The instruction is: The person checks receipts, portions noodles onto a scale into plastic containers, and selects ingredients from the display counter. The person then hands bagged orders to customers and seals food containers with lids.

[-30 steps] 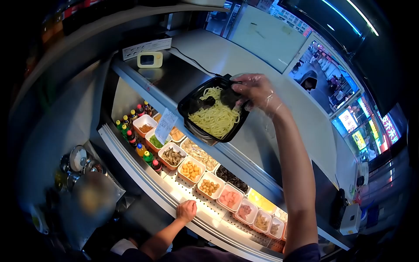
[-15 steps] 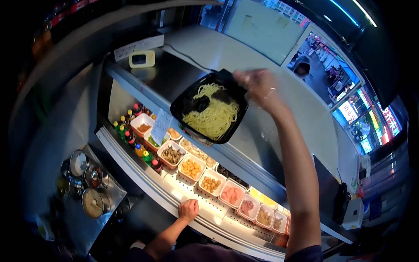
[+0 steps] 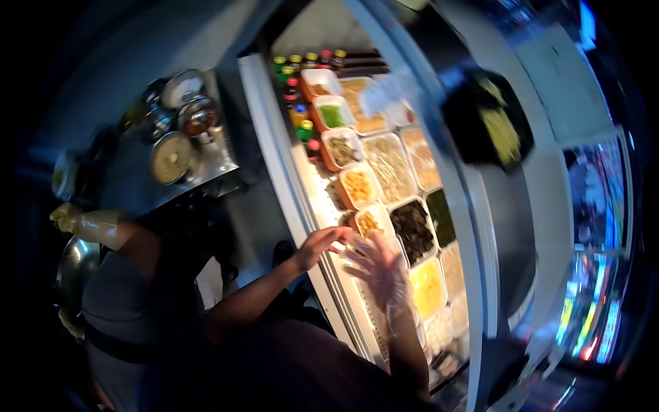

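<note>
Over the lit display of food tubs, my right hand (image 3: 382, 273) wears a clear plastic glove, its fingers spread and holding nothing. Close to its fingertips is my bare left hand (image 3: 320, 248); blur hides whether its bent fingers grip the glove. Beneath the hands are tubs of small round yellow pieces (image 3: 368, 222) and of dark black food (image 3: 413, 231). The black bowl (image 3: 453, 117) with noodles (image 3: 503, 134) rests away from both hands, on the counter beyond the display's upper rail.
A co-worker's gloved hand (image 3: 66, 218) is at the far left, beside a metal bowl (image 3: 77, 266). Metal pots (image 3: 171, 158) stand on a steel side table (image 3: 218, 154). Small bottles (image 3: 305, 130) line the display's far end. The display's metal frame (image 3: 473, 226) runs along the right.
The view has turned towards the display and side table. My right hand has left the noodle bowl and come down beside my left hand. A co-worker has come into view at the left.
</note>
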